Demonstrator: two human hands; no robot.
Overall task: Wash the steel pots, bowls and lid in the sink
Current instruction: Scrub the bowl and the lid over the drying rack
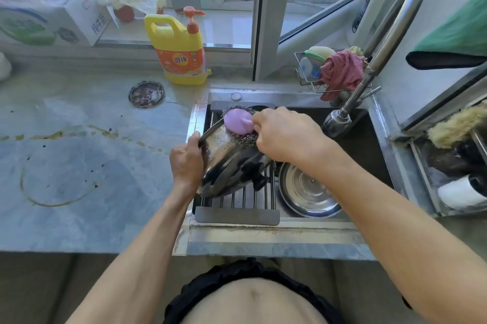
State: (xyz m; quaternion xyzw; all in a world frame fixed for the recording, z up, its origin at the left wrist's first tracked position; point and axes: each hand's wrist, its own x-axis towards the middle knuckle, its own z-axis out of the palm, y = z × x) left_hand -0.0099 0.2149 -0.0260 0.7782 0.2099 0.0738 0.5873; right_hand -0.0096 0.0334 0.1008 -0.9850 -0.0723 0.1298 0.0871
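A steel pot (226, 163) with a black handle is tilted over the sink's drying rack (237, 201). My left hand (185, 163) grips the pot's left rim. My right hand (286, 135) holds a steel-wool scrubber with a purple grip (238, 120) and presses it on the pot's upper part. A steel lid (305, 192) lies upside down in the sink (363, 144), to the right of the rack, partly under my right forearm.
A yellow dish-soap bottle (179, 47) stands behind the sink's left corner. The faucet (369, 68) arches over the sink's right side. A wire caddy with a pink cloth (340, 70) hangs at the back. A small round lid (146, 93) lies on the stained counter.
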